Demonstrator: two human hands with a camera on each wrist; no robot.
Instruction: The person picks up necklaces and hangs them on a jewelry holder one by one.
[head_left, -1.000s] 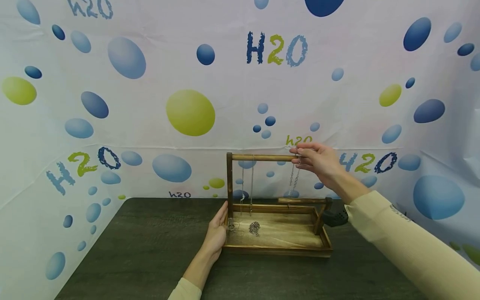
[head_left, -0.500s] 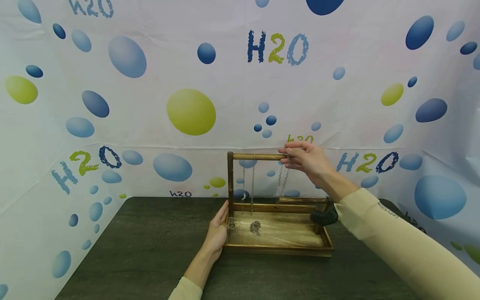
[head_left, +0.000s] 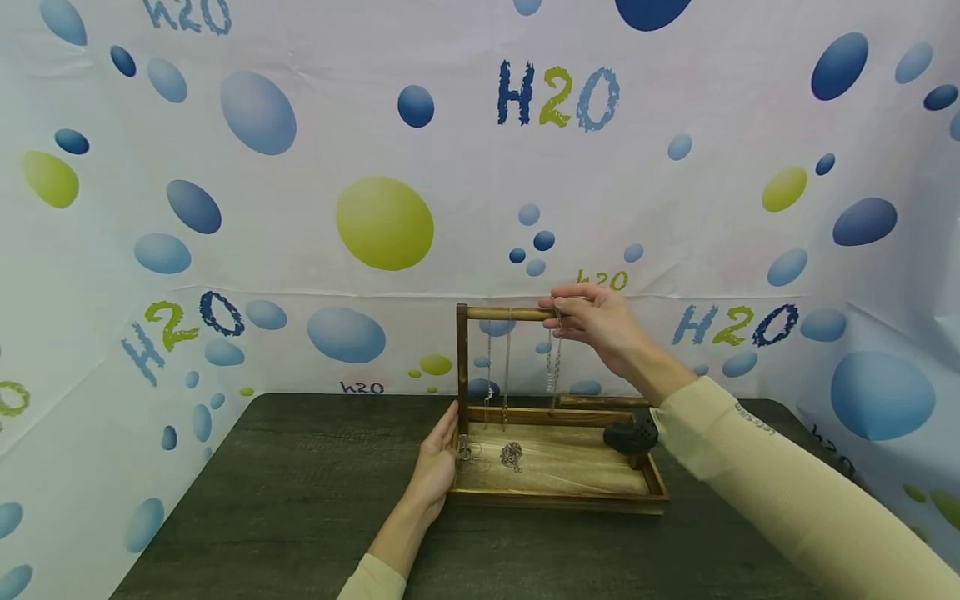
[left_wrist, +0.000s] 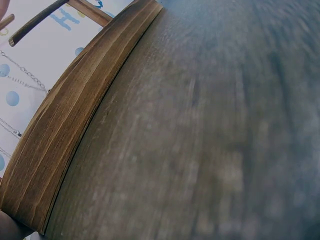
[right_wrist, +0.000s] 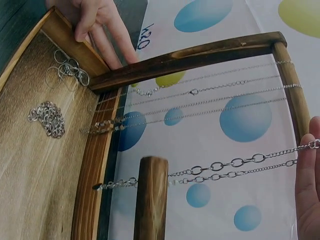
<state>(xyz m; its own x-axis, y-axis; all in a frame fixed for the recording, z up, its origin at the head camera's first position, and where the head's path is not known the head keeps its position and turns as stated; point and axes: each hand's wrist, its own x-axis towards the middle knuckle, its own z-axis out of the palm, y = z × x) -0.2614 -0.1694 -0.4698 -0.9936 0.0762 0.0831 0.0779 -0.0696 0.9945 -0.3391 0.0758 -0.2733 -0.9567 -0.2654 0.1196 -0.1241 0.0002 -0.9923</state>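
Observation:
A wooden jewelry stand has a shallow tray (head_left: 555,503) and a raised bar (head_left: 510,314). My left hand (head_left: 433,467) lies against the tray's left end, fingers straight along the outer wall. At the bar's right end, my right hand (head_left: 596,329) pinches a silver chain necklace (right_wrist: 237,162), whose two strands hang behind the lower wooden arm (right_wrist: 151,200) in the right wrist view. Further left on the bar hang two thinner necklaces, one with small beads (right_wrist: 147,92) and one with cube-like pieces (right_wrist: 107,125). A bunched chain (head_left: 512,455) lies inside the tray.
Thin metal hoops (right_wrist: 70,70) lie in the tray's left corner. The lower arm (head_left: 603,402) stands at the tray's right end, partly covered by the black device (head_left: 632,435) on my right wrist. Beneath is a dark wood-grain table (head_left: 322,500); a patterned curtain (head_left: 285,217) hangs behind.
My right hand has slid leftward along the bar, carrying the chain necklace toward the two others. The left hand stays at the tray's end.

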